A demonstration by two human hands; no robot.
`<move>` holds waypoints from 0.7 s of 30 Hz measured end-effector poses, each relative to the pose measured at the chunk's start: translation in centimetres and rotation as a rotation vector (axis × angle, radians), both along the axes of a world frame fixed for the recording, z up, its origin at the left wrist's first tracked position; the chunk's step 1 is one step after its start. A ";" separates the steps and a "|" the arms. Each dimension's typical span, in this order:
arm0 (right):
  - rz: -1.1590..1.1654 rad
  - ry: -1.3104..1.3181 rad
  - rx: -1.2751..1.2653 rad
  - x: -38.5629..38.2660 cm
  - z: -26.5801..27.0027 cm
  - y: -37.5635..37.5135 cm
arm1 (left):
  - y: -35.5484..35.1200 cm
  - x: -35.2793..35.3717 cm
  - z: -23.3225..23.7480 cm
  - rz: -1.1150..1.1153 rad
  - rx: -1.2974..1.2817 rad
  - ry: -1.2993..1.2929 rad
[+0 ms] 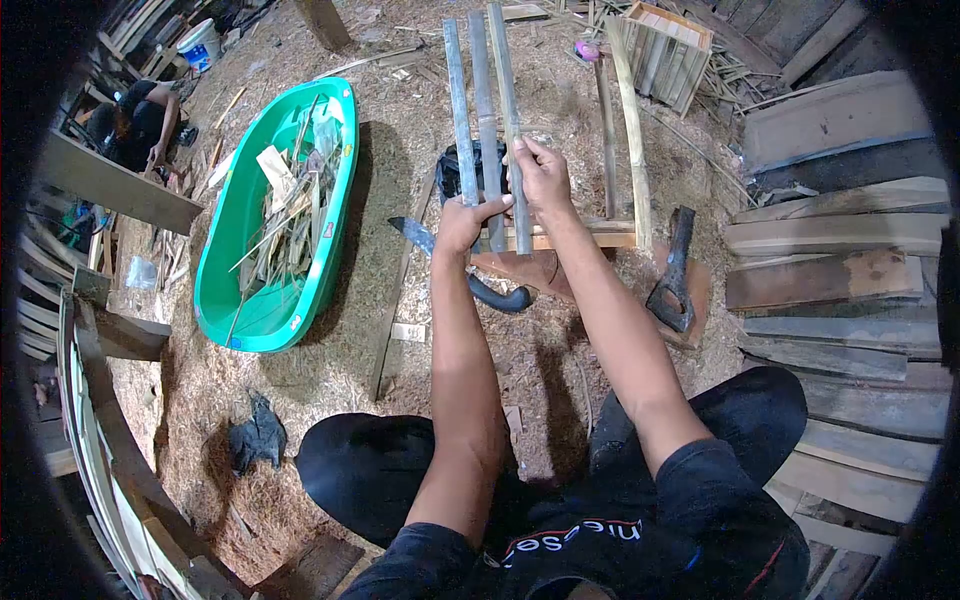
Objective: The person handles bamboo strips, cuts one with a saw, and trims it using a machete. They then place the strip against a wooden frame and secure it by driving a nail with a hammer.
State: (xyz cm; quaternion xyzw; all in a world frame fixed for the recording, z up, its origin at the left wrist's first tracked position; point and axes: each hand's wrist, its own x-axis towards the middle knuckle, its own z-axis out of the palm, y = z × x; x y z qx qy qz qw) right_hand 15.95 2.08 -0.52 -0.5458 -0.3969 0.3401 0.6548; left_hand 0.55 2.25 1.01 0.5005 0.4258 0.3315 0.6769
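Three long grey-green bamboo slats (486,110) lie side by side, pointing away from me. My left hand (462,222) grips the near ends of the left slats. My right hand (541,172) holds the right slat, fingers wrapped round it. Below the slats, a large knife with a dark curved handle (500,296) and a grey blade (416,234) rests on a reddish wooden block (525,268). I sit on the ground in dark trousers.
A green plastic tub (232,260) with bamboo offcuts lies left. A hatchet (674,282) rests on a block at right. Planks (840,260) stack at right, a slatted crate (668,48) sits at the back. Another person (140,120) crouches far left. Sawdust covers the floor.
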 end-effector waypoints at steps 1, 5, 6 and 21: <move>0.001 0.025 0.010 -0.2 0.3 -0.1 | -0.1 0.0 0.3 -0.004 0.009 -0.001; -0.012 0.037 0.014 -0.4 0.4 -0.2 | -0.1 -0.1 0.4 -0.024 0.028 -0.011; -0.020 0.017 0.007 -0.4 0.4 -0.2 | -0.1 -0.1 0.5 -0.029 0.029 -0.016; -0.004 0.002 0.063 -0.3 -0.2 -0.1 | -0.2 0.0 -0.7 0.012 0.092 -0.052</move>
